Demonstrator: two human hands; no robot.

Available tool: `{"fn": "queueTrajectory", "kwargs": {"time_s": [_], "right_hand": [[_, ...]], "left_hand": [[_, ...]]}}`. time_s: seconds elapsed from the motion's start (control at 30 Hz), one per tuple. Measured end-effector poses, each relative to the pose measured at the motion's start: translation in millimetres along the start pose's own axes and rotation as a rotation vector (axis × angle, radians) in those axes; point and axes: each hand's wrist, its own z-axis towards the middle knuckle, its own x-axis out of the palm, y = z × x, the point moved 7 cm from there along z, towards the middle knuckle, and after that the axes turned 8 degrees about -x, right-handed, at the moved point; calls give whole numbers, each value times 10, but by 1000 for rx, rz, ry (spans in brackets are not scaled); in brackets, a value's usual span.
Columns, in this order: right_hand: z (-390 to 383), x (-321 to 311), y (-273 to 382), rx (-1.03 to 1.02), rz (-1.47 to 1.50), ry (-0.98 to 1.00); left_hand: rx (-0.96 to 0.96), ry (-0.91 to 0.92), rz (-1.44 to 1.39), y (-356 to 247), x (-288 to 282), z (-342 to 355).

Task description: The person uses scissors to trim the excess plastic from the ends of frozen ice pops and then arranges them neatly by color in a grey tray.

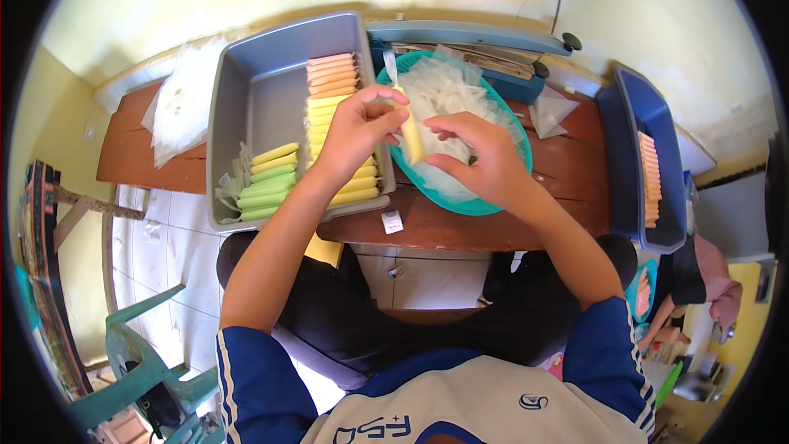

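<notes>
A pale yellow stick, with a clear plastic end at its top, stands almost upright in front of me. My left hand pinches its upper part between thumb and fingers. My right hand is beside its lower end, thumb and index finger spread with a gap between them. Below both hands lies a teal basket heaped with clear plastic sleeves. To the left, a grey bin holds rows of wrapped sticks: orange-pink ones, yellow ones partly behind my left forearm, and green ones.
A long blue-grey device with black knobs lies behind the basket. On the right, a dark blue bin holds orange-pink sticks. Plastic sheets lie at far left on the wooden table. Another person is at far right.
</notes>
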Motion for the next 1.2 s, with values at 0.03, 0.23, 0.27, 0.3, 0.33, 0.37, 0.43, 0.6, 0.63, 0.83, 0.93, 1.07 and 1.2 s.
{"fn": "queueTrajectory", "kwargs": {"time_s": [0.03,0.23,0.27,0.3,0.33,0.37,0.43,0.6,0.63,0.83,0.93,1.07,1.2], "right_hand": [[-103,-68,-91,116,21,-36],[-846,-156,-757,288,-437,78],[-886,-89,-791,335,-515,151],[-879,-58,-791,337,-516,142],[-880,-4,-821,392,-518,175],[-891,36,-857,447,-520,209],[-920,74,-919,498,-529,226],[-891,9,-926,460,-529,219],[-859,-62,-882,445,-478,158],[-720,-439,-673,479,-62,-29],[-802,-480,-679,679,337,-158],[-825,-528,-508,767,604,-273],[-816,-532,-342,780,722,-248]], "left_hand": [[0,9,8,11,23,-6],[31,5,134,100,163,13],[27,-8,180,136,150,2],[30,-3,186,145,161,-12],[31,-38,217,152,149,-35],[32,-73,247,158,127,-47],[54,-42,260,175,152,-41],[161,-102,207,96,185,-65],[160,-107,206,104,164,-62],[166,-97,245,90,179,-51],[260,-139,299,20,147,-52],[387,-232,467,-111,116,-84],[492,-292,560,-172,125,-111]]}}
